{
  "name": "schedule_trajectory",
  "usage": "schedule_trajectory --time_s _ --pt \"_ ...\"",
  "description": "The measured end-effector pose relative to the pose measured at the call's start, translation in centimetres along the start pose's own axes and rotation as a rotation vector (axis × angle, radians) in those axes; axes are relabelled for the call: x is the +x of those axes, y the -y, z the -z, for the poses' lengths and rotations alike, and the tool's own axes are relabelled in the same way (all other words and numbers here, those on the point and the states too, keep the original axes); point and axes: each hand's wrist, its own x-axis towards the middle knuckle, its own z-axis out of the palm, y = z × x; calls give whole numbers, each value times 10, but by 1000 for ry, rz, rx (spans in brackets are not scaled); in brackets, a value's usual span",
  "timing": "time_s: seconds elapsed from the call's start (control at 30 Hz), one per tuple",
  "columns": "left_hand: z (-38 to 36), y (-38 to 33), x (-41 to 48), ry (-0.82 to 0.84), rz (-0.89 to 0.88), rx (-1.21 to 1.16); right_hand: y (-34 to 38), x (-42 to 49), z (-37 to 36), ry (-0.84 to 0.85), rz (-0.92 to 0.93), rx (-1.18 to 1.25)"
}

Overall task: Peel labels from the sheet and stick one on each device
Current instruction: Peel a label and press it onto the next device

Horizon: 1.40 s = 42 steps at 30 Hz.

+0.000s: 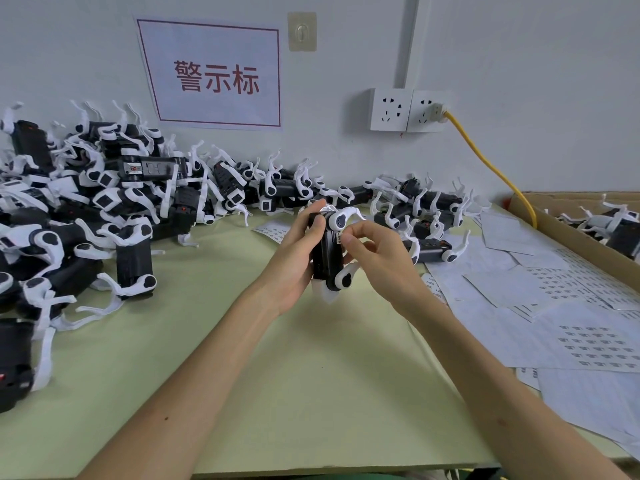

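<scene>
Nearest us, label sheets [588, 341] lie spread over the right of the tabletop [311, 375]. Mid-tabletop, the left grip [294, 251] wraps tight round an upright black-and-white device [327, 258], and the right grip [381, 261] pinches a small label [338, 237] against its side. Beyond, a pile of devices [121, 202] sprawls along the wall.

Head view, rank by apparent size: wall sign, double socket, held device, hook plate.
1. wall sign
2. double socket and held device: look alike; the device is nearer the camera and partly covered, so unranked
3. hook plate, smallest
</scene>
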Motion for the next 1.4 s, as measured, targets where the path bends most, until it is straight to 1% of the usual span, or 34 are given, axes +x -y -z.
schedule_trajectory --time_s 0.57,1.4 --pt "1 1 -2 -47 -23 164 1 -3 -4 -69 -3 -56" --pt "-1 2 -2 -71 -47 208 0 -4 -7 -121 -25 -82"
